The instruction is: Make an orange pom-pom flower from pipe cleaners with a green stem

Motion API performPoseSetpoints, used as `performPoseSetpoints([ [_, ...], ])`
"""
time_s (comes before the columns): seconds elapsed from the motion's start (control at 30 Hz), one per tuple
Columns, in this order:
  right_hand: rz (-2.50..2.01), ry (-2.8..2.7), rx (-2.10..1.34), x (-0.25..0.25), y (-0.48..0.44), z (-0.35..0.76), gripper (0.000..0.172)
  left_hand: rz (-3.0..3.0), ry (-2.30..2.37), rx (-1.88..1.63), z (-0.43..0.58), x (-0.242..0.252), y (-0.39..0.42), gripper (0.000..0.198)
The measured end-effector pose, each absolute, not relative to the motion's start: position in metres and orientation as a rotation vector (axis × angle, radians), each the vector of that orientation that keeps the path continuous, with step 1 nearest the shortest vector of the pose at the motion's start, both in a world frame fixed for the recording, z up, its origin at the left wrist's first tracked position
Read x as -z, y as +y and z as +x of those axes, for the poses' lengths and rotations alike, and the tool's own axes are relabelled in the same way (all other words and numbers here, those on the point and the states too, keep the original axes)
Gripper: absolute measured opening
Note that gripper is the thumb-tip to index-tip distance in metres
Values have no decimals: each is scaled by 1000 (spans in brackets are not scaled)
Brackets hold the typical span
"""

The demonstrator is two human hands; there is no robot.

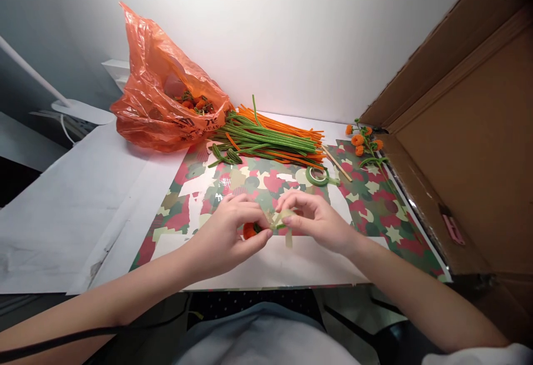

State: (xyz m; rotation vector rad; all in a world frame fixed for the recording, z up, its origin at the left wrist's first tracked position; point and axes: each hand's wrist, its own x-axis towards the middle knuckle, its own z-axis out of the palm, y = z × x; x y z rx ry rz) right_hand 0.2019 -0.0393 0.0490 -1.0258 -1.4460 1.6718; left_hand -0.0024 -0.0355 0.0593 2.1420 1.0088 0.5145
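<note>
In the head view, my left hand pinches the stem end of a small fuzzy orange flower, which sits partly hidden under the fingers. Close beside it, my right hand holds a strip of pale green floral tape between thumb and fingers. One end of the strip hangs down, and it meets the short green stem between the two hands. Beyond the right hand lies a roll of green floral tape with a white core. Both hands are above the white sheet at the table's front edge.
Green and orange pipe cleaners lie piled at the back. An orange plastic bag holding orange flowers stands left of them. A wooden stick, a flower spray, a pink cutter and cardboard are on the right.
</note>
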Motion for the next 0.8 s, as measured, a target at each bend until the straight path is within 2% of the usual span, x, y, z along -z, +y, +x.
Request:
performPoseSetpoints([
  [0.13,-990,-1565,-1951,-63,-22,220,34,2116,956,-364,-5,-64,-36,19],
  [0.57,-1265,-2056,-1777,-61,5,232,31,1940,759,-99,-12,-68,-36,14],
  [0.63,-1279,-2169,-1576,-61,3,227,29,1907,747,-81,-11,-68,-34,15],
  [0.77,-1123,-2265,-600,-57,-9,222,10,1773,784,-139,-12,-67,-33,18],
  [0.8,-1026,-2247,-414,-54,-13,222,11,1706,791,-158,-13,-66,-32,18],
])
